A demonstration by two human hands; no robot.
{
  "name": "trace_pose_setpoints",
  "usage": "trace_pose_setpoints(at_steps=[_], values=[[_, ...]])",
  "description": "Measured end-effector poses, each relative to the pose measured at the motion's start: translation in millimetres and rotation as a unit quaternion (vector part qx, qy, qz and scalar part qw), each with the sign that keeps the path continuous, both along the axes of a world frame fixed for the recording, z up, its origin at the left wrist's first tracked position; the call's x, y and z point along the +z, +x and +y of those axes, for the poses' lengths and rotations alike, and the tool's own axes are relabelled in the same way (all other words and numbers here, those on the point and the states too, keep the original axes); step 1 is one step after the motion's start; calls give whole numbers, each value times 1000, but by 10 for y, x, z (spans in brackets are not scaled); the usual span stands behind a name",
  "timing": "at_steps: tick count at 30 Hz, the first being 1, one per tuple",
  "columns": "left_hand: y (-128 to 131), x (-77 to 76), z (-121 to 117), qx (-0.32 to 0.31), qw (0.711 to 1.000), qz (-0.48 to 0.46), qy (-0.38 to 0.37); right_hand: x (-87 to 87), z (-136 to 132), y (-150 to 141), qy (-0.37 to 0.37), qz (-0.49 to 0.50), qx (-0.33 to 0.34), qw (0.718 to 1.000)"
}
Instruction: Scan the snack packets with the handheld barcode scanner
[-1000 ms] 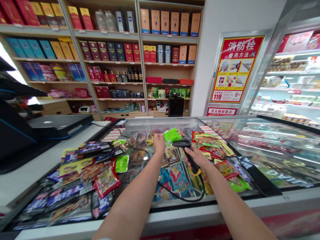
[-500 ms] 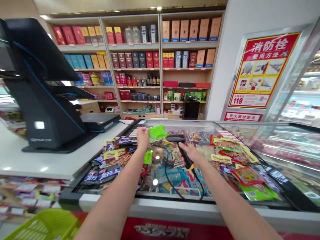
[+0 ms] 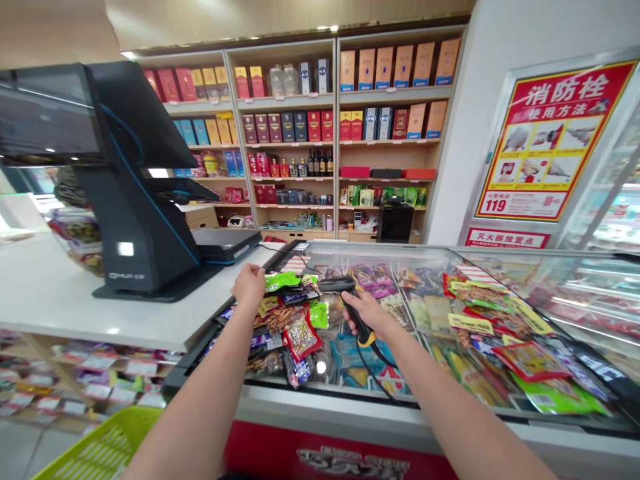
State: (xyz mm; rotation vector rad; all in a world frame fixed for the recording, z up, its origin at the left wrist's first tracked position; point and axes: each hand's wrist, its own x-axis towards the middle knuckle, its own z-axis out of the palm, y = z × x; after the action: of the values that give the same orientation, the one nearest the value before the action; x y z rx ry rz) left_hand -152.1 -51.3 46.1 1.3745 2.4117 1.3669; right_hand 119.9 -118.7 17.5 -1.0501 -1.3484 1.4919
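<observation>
My left hand (image 3: pixel 250 285) is closed at the left end of a bright green snack packet (image 3: pixel 283 281), just over a pile of packets on the freezer's glass top. In my right hand (image 3: pixel 367 315) is a black and yellow barcode scanner (image 3: pixel 338 285), gripped by its handle, its head pointing left toward the green packet. The scanner's cable hangs down over the glass. Below the left hand, the pile includes a red-edged packet (image 3: pixel 303 337) and a smaller green packet (image 3: pixel 319 315).
A second pile of snack packets (image 3: pixel 533 360) covers the freezer's right side. The black checkout terminal (image 3: pixel 145 220) stands on the white counter (image 3: pixel 45 293) at left. A yellow-green basket (image 3: pixel 107 443) is at lower left. Shelves with boxes (image 3: pixel 287 127) line the back wall.
My left hand has moved left and down with the green packet, from above the glass to the pile. The scanner has shifted slightly left in relation to the freezer. The view has turned left.
</observation>
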Motion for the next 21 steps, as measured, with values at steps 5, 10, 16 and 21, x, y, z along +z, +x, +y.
trace_pose_setpoints(at_steps=[5,10,16,21], values=[[224,118,-75,-3,995,82,56,-13,24,-28,5,1,7,1000],[726,107,-25,-87,981,122,126,45,13,176,16,9,-8,1000],[1742,-200,3,-258,956,113,84,84,-60,735,43,28,-98,994],[2738,-410,-193,-401,903,126,-88,4,-160,1284,47,38,-208,976]])
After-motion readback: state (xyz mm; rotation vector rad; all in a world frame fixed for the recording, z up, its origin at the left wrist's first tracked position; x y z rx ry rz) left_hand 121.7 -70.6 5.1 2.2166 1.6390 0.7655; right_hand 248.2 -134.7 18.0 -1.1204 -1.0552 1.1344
